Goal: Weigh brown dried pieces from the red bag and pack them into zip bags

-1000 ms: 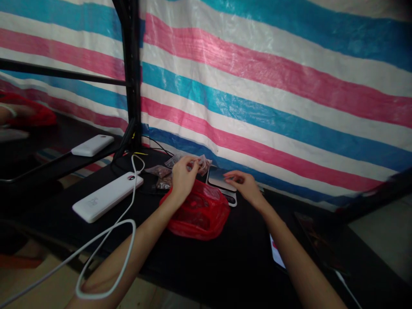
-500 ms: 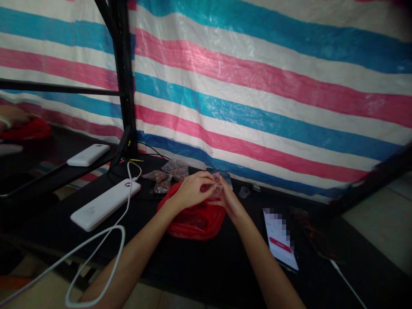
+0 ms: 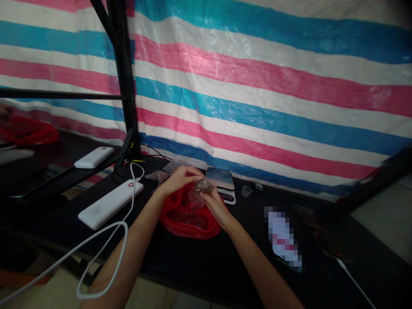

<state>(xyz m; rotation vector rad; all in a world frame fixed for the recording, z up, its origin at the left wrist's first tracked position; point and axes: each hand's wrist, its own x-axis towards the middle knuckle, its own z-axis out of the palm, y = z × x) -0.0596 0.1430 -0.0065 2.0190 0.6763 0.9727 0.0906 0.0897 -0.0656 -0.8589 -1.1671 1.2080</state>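
A small clear plastic bag of brown bits (image 3: 202, 188) looks crinkly and lumpy. It is held in the air right over a soft, shiny red plastic bag (image 3: 180, 216) that lies crumpled on the flat black worktop (image 3: 225, 266). At 12 o'clock from the red bag is a small flat scale with a smooth shiny top (image 3: 222, 178), and at 2 o'clock stands a tiny clear plastic cup (image 3: 246, 191). At 9 o'clock lies a long white power bank with round corners (image 3: 111, 204), with a thick white cable (image 3: 106, 240) looping off it. Behind it all hangs a striped pink, blue and white plastic sheet (image 3: 257, 86). Half a second ago both hands were pressed close together over the red bag and hid the scale. Now they are a little apart and the scale shows. The right hand (image 3: 215, 205) comes up from 5 o'clock, with its fingers closed on the small bag from below. The left hand (image 3: 180, 176) reaches in from 7 o'clock, with its fingers curled together just above the bag. I cannot tell if they pinch it.
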